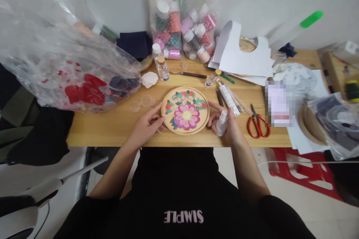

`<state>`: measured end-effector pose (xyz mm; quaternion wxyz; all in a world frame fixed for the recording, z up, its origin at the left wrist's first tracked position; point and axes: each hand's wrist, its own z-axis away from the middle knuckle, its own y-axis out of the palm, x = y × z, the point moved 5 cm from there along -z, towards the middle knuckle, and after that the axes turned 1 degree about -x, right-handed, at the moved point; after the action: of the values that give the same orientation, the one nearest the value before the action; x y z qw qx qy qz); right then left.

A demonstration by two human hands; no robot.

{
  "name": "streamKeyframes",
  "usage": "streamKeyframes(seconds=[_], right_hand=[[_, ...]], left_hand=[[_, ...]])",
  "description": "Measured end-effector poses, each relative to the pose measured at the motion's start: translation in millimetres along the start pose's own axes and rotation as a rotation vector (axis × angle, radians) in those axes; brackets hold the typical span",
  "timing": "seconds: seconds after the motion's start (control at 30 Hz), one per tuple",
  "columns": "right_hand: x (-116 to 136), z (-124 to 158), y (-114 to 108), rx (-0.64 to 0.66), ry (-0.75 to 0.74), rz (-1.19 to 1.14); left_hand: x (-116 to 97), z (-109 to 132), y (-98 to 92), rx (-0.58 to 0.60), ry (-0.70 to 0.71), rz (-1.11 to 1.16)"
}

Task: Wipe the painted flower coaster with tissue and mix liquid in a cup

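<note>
A round wooden plaque (169, 124) with a painted pink flower, red blooms and green leaves lies near the table's front edge. My left hand (150, 121) is closed at its left rim, thumb and index finger against the edge, other fingers curled lower down. In my right hand (228, 127) is a small white bottle (222, 122), held tilted low beside the plaque. That hand's index finger reaches out to the plaque's right rim. Just beyond the right hand lie a white tube (228, 95) and a black pen-like tool (219, 98).
Small glass bottles (162, 69) and a dark-handled tool (193, 75) lie behind the plaque. Bags of bead-like jars (171, 26) stand against the wall. A large plastic bag (112, 56) fills the left. Red-handled pliers (254, 129), a blurred phone (279, 102) and papers (244, 65) are right.
</note>
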<state>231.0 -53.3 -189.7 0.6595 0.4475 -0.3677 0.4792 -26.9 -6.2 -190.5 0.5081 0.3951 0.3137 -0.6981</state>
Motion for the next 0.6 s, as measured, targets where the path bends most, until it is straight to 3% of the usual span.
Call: streamKeyframes(seconds=[0.6], right_hand=[[2.3, -3.5, 1.6, 0.007, 0.086, 0.102]], left_hand=[[-9.3, -0.6, 5.3, -0.048, -0.097, -0.051]])
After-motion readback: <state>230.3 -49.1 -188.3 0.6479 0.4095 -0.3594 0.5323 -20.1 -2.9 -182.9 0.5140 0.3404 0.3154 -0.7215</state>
